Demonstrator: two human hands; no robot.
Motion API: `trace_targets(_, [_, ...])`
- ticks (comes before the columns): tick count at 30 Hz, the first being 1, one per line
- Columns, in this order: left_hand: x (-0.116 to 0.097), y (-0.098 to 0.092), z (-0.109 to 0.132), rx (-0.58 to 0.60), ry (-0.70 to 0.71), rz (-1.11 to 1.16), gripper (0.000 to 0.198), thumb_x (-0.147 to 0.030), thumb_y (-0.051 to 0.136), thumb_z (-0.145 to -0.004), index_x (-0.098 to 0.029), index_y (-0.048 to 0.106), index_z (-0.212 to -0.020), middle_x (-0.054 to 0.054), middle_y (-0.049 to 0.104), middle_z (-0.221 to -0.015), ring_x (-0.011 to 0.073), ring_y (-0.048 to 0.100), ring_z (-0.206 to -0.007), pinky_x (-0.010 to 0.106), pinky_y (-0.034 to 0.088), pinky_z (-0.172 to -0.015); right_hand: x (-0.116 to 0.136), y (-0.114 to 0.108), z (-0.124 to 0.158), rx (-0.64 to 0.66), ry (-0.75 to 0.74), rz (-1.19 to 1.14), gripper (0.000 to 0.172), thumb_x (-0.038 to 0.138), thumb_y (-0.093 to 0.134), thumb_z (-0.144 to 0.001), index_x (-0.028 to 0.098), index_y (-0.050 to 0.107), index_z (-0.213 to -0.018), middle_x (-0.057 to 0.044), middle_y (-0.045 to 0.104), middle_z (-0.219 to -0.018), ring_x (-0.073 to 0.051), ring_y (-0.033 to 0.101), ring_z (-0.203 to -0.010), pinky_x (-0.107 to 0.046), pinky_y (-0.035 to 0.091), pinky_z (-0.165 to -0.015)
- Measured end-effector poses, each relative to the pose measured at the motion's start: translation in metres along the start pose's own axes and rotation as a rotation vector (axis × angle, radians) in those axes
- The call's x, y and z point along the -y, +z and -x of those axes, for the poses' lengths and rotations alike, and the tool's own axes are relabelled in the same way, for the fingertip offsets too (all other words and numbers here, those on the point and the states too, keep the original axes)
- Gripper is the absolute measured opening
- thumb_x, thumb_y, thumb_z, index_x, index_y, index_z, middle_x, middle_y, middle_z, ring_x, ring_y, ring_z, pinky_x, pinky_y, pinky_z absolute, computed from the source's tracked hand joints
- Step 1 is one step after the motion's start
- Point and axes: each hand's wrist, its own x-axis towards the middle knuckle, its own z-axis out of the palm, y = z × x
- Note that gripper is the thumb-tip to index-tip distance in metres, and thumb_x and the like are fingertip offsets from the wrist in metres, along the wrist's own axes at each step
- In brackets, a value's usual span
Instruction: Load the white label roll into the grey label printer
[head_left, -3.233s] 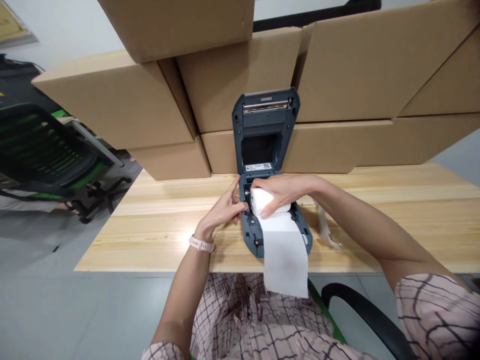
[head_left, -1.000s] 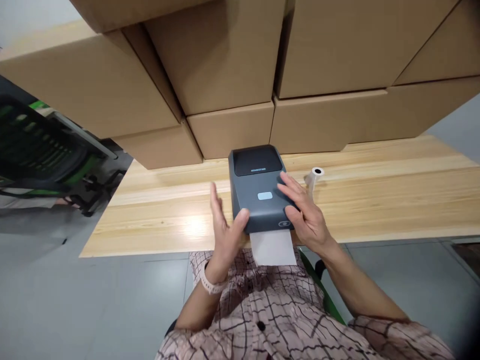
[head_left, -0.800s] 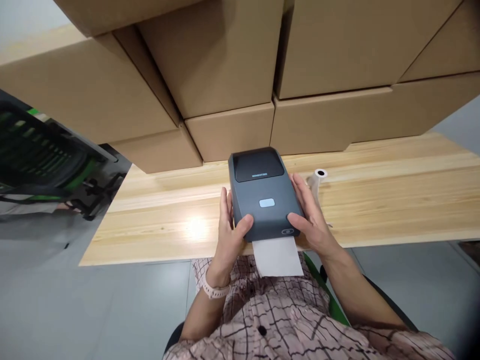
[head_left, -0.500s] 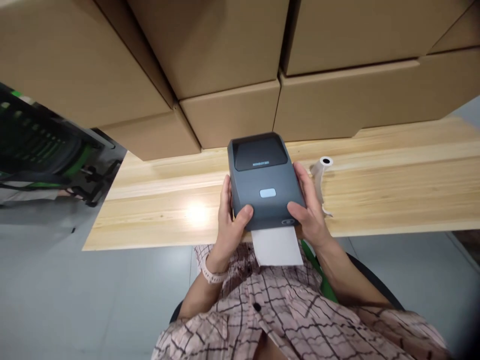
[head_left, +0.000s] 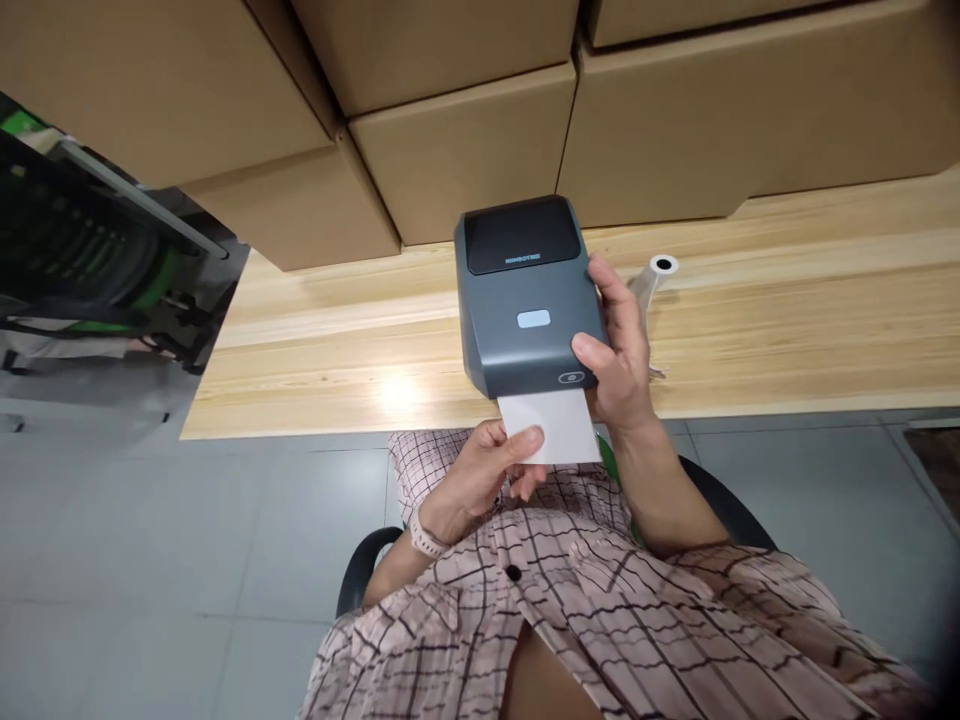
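A dark grey-blue label printer (head_left: pixel 525 320) with a black window and a pale blue button is at the table's front edge. My right hand (head_left: pixel 622 350) grips its right side, thumb on the top near the front corner. White label paper (head_left: pixel 566 430) sticks out of the printer's front, over the table edge. My left hand (head_left: pixel 495 460) pinches the paper's left part, thumb on top and fingers underneath. Just right of my right hand stands a small white paper roll (head_left: pixel 663 266) with a dark core, its loose tail partly hidden behind that hand.
Large cardboard boxes (head_left: pixel 457 150) are stacked along the back of the wooden table (head_left: pixel 787 310). To the left is a dark chair (head_left: pixel 90 230) with green parts. My lap and a black armrest (head_left: pixel 367 560) are below the table edge.
My left hand has let go of the printer's left side and moved down onto the label paper. The right hand keeps its grip. The view has tilted downward.
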Motion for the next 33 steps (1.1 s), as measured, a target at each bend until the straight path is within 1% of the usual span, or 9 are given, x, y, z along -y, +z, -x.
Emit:
trace_targets(4, [-0.006, 0.005, 0.003, -0.009, 0.071, -0.034, 0.064, -0.075, 0.075, -0.088, -0.019, 0.06, -0.059, -0.002, 0.058, -0.051, 0.0052, 0.04, -0.038, 0.023, 0.029, -0.041, 0.003, 0.001, -0.002, -0.152, -0.088, -0.117, 0.062, 0.059, 0.045, -0.107, 0.038, 0.037, -0.165, -0.004, 0.031, -0.182, -0.033, 0.029, -0.169, -0.066, 0.035, -0.133])
trace_targets(8, [0.005, -0.005, 0.002, -0.032, 0.053, -0.186, 0.063, -0.076, 0.073, -0.09, -0.018, 0.065, -0.066, 0.002, 0.063, -0.058, 0.0086, 0.05, -0.048, 0.024, 0.039, -0.049, 0.014, -0.007, -0.004, -0.154, -0.137, 0.112, 0.036, 0.052, 0.047, -0.109, 0.041, 0.065, -0.138, 0.009, 0.034, -0.18, -0.038, 0.022, -0.171, -0.076, 0.021, -0.135])
trace_targets(13, [0.006, -0.024, -0.001, -0.03, 0.22, -0.35, 0.067, -0.077, 0.062, -0.096, -0.019, 0.058, -0.064, -0.001, 0.053, -0.058, 0.0104, 0.045, -0.054, 0.025, 0.035, -0.052, 0.027, -0.02, -0.004, -0.095, -0.238, 0.291, 0.035, 0.057, 0.046, -0.11, 0.048, 0.074, -0.129, 0.016, 0.041, -0.176, -0.043, 0.023, -0.17, -0.079, 0.015, -0.134])
trace_targets(16, [0.0, -0.034, 0.003, -0.178, 0.372, -0.426, 0.061, -0.065, 0.059, -0.104, -0.018, 0.062, -0.065, 0.0, 0.056, -0.059, 0.0115, 0.049, -0.055, 0.026, 0.037, -0.054, 0.034, -0.027, -0.01, -0.013, -0.239, 0.337, 0.038, 0.061, 0.045, -0.11, 0.047, 0.074, -0.131, 0.012, 0.046, -0.174, -0.043, 0.023, -0.17, -0.079, 0.012, -0.134])
trace_targets(22, [-0.005, -0.045, -0.004, -0.69, 0.86, -0.467, 0.027, -0.035, 0.061, -0.107, -0.02, 0.075, -0.089, 0.0, 0.07, -0.078, 0.0133, 0.064, -0.069, 0.025, 0.053, -0.064, 0.043, -0.03, -0.037, 0.133, -0.288, 0.351, 0.028, 0.048, 0.051, -0.11, 0.036, 0.076, -0.104, 0.005, 0.068, -0.156, -0.037, 0.031, -0.168, -0.076, 0.01, -0.137])
trace_targets(24, [0.0, -0.045, -0.013, -0.767, 0.976, -0.552, 0.021, -0.033, 0.067, -0.104, -0.024, 0.075, -0.121, 0.006, 0.077, -0.113, 0.0195, 0.073, -0.104, 0.033, 0.063, -0.089, 0.037, -0.027, -0.032, 0.105, -0.3, 0.315, 0.027, 0.049, 0.052, -0.11, 0.036, 0.075, -0.109, 0.004, 0.065, -0.16, -0.037, 0.033, -0.168, -0.076, 0.014, -0.136])
trace_targets(27, [0.013, -0.042, -0.026, -0.636, 0.893, -0.628, 0.07, -0.037, 0.071, -0.102, -0.031, 0.045, -0.166, 0.014, 0.054, -0.166, 0.0305, 0.057, -0.15, 0.047, 0.058, -0.116, 0.019, -0.018, -0.005, -0.042, -0.25, 0.157, 0.04, 0.058, 0.055, -0.108, 0.039, 0.067, -0.14, 0.0, 0.047, -0.175, -0.037, 0.037, -0.166, -0.073, 0.026, -0.135])
trace_targets(30, [0.026, -0.038, -0.031, -0.519, 0.767, -0.589, 0.08, -0.04, 0.066, -0.106, -0.034, 0.025, -0.175, 0.016, 0.038, -0.178, 0.0326, 0.05, -0.158, 0.046, 0.061, -0.116, 0.0, -0.005, 0.031, -0.17, -0.052, -0.037, 0.063, 0.059, 0.05, -0.109, 0.037, 0.041, -0.168, -0.005, 0.037, -0.18, -0.034, 0.038, -0.166, -0.065, 0.038, -0.133])
trace_targets(33, [0.03, -0.037, -0.031, -0.52, 0.797, -0.594, 0.078, -0.044, 0.06, -0.109, -0.034, 0.023, -0.176, 0.015, 0.033, -0.181, 0.0334, 0.045, -0.162, 0.05, 0.057, -0.122, -0.008, 0.004, 0.052, -0.201, 0.04, -0.12, 0.065, 0.056, 0.042, -0.112, 0.036, 0.034, -0.173, -0.004, 0.037, -0.18, -0.031, 0.035, -0.167, -0.06, 0.036, -0.136])
